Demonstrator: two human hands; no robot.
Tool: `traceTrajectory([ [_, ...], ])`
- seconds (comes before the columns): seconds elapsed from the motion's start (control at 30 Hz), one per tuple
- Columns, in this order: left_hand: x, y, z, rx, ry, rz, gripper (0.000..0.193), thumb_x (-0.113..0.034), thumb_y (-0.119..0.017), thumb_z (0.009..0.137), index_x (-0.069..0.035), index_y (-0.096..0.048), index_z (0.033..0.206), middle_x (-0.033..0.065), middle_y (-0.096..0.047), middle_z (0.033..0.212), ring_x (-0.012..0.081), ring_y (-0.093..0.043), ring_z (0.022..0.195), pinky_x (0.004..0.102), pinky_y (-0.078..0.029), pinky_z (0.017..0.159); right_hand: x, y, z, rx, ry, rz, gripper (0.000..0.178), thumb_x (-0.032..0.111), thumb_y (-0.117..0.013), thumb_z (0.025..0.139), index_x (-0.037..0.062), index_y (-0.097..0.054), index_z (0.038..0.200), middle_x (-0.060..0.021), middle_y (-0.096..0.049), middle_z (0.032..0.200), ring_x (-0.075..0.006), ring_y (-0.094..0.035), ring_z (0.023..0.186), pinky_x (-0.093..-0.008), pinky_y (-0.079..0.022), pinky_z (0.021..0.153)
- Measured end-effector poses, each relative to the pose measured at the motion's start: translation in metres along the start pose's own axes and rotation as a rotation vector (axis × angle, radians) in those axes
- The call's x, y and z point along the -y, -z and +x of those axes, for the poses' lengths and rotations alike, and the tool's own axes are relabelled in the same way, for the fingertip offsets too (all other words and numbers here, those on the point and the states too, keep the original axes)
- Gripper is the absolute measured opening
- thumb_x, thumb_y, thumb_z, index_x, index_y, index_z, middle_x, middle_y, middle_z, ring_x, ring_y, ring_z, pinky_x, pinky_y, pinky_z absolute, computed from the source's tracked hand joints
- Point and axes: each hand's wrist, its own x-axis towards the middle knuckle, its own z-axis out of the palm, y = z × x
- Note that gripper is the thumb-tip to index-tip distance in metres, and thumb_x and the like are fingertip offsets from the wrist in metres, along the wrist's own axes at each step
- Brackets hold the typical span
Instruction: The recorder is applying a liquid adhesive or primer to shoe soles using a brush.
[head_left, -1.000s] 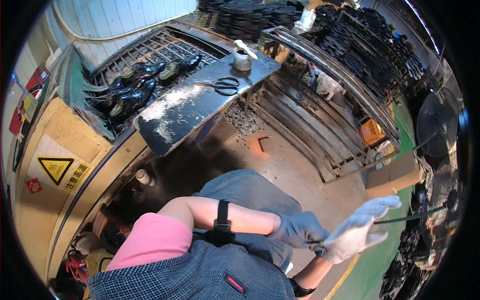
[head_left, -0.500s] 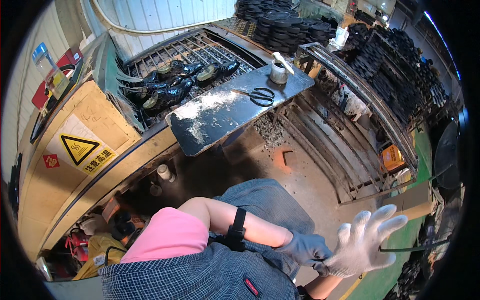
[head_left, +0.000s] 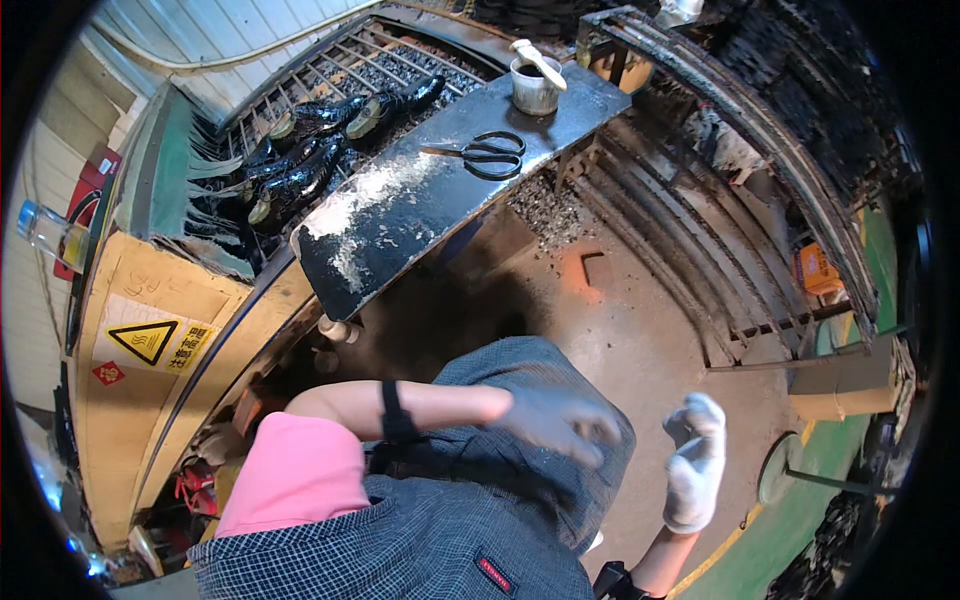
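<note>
My left hand (head_left: pixel 560 418), in a grey glove, is over my apron-covered lap, fingers stretched out and slightly blurred, holding nothing. My right hand (head_left: pixel 694 462), in a white knit glove, is raised to its right above the floor. Its fingers are bent but apart from the thumb, with nothing between them. Beyond both hands, a dark narrow board (head_left: pixel 420 205) spattered with white residue carries black-handled scissors (head_left: pixel 490 155). A clear tub (head_left: pixel 535 92) of dark stuff stands at its far end, a pale-handled brush across its top.
Several glossy black shoe-shaped pieces (head_left: pixel 300 180) lie on a metal-barred conveyor (head_left: pixel 355 65), beside a fringed opening in a yellow machine (head_left: pixel 150 290) bearing a heat-warning sign. To the right is a rusty metal rack (head_left: pixel 690 240). A cardboard box (head_left: pixel 850 380) sits beyond my right hand.
My left hand has let go of the white glove's cuff and drawn away leftward. My right hand has dropped its spread fingers into a half-curl. The view has shifted, too.
</note>
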Motion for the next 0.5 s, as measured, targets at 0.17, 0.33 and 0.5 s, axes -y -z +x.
traceTrajectory([
  [0.17,0.046,0.051,-0.031,-0.374,0.116,-0.353,0.058,-0.032,-0.074,0.095,-0.007,-0.053,0.144,0.0136,-0.061,0.135,0.0193,-0.058,0.122,0.0345,-0.046,0.105,-0.044,-0.016,0.044,0.014,-0.528,0.612,0.085,0.035,-0.079,0.087,0.0035,-0.036,0.153,-0.0223,-0.047,0.144,-0.0313,-0.065,0.109,-0.0431,-0.056,0.091],
  [0.33,0.014,0.058,-0.028,-0.363,0.409,-0.278,0.054,-0.04,-0.064,0.101,-0.004,-0.056,0.142,0.0113,-0.063,0.132,0.0186,-0.057,0.123,0.0338,-0.045,0.105,-0.023,-0.069,0.106,0.444,-0.881,0.933,0.083,0.02,-0.067,0.096,0.0008,-0.018,0.16,-0.0285,-0.041,0.151,-0.0344,-0.066,0.114,-0.0441,-0.057,0.095],
  [0.5,-0.04,0.073,-0.047,-0.436,0.459,-0.016,0.036,-0.041,-0.061,0.101,-0.008,-0.068,0.115,0.0176,-0.069,0.107,0.0348,-0.067,0.099,0.0399,-0.051,0.086,0.033,-0.075,0.151,0.665,-0.995,0.907,0.075,0.015,-0.064,0.098,-0.0019,-0.022,0.158,-0.0268,-0.043,0.149,-0.0331,-0.064,0.116,-0.0435,-0.056,0.097],
])
